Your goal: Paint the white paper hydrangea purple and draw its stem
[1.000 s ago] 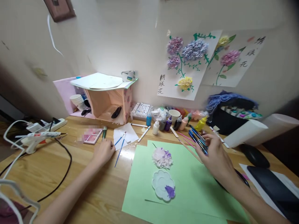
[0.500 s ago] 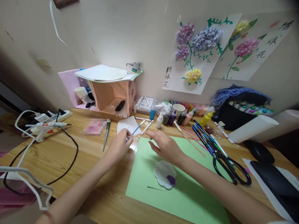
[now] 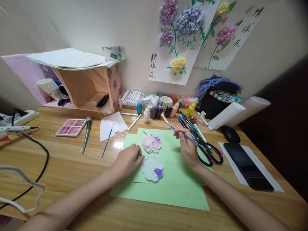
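Observation:
A green paper sheet (image 3: 168, 189) lies on the wooden desk. On it sit a pink and purple paper flower (image 3: 151, 143) and a white flower-shaped palette (image 3: 150, 165) with a dab of purple paint. My left hand (image 3: 127, 160) rests with curled fingers on the sheet's left edge, touching the palette's rim. My right hand (image 3: 189, 147) pinches a thin blue paintbrush (image 3: 190, 138), its tip pointing left toward the flower.
Scissors (image 3: 209, 153) and several pens lie right of my right hand. Paint bottles (image 3: 154, 110) line the back. Another blue brush (image 3: 107, 140), a white paper (image 3: 112, 125), a pink makeup palette (image 3: 71, 126), a glue gun (image 3: 14, 130) and black cable lie left. A phone (image 3: 247, 165) lies right.
My right hand, empty half a second ago, now holds a blue brush right of the flower. My left hand let go of the brush at the white paper and moved to the palette.

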Demonstrator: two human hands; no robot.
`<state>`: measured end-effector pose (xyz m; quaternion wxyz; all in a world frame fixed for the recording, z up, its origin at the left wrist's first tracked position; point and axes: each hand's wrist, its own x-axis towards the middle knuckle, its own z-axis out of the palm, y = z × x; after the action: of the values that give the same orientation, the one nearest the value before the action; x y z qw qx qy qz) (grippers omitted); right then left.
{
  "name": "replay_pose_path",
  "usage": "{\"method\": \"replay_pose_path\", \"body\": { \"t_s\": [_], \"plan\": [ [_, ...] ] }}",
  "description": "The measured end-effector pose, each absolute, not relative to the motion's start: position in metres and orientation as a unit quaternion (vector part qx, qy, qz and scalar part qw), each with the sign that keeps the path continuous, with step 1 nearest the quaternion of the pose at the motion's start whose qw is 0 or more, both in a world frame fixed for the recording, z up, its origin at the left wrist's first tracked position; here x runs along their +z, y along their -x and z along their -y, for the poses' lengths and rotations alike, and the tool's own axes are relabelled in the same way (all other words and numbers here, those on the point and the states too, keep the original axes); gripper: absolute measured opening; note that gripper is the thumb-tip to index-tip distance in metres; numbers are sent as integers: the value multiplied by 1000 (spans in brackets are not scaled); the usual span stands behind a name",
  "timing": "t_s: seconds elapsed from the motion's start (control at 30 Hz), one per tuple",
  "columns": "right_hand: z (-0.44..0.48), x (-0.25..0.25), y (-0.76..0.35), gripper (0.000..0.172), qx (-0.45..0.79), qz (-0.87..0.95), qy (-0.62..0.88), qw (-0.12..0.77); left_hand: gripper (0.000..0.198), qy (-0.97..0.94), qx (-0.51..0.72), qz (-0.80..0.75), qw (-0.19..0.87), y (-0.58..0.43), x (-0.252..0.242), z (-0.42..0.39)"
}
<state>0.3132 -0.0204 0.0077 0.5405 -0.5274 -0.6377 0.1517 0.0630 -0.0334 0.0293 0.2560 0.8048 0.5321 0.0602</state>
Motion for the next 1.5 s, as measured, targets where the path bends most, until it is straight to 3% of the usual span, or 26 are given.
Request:
{"method": "replay_pose_path", "body": {
  "t_s": [0.1,0.27,0.53,0.63,0.93,1.23,1.5],
  "plan": [
    [22,-10,-314,22,210,553,523,613,18,-807,60,-525,265,-68,28,39],
    [20,-23,-311,21,263,521,507,634,14,-802,67,-520,286,-73,25,45],
    [31,-22,-310,13,229,541,443,678,26,-625,194,-527,542,-52,21,23],
    [42,-24,-306,12,225,596,373,675,29,-559,236,-540,583,-48,23,14],
    [58,-28,-311,16,236,752,260,558,28,-525,302,-573,551,-48,28,11],
    [53,-18,-304,14,216,781,273,519,27,-522,305,-587,538,-51,38,12],
    [55,-25,-306,17,233,761,284,535,29,-522,317,-581,538,-50,37,12]
  ]
}}
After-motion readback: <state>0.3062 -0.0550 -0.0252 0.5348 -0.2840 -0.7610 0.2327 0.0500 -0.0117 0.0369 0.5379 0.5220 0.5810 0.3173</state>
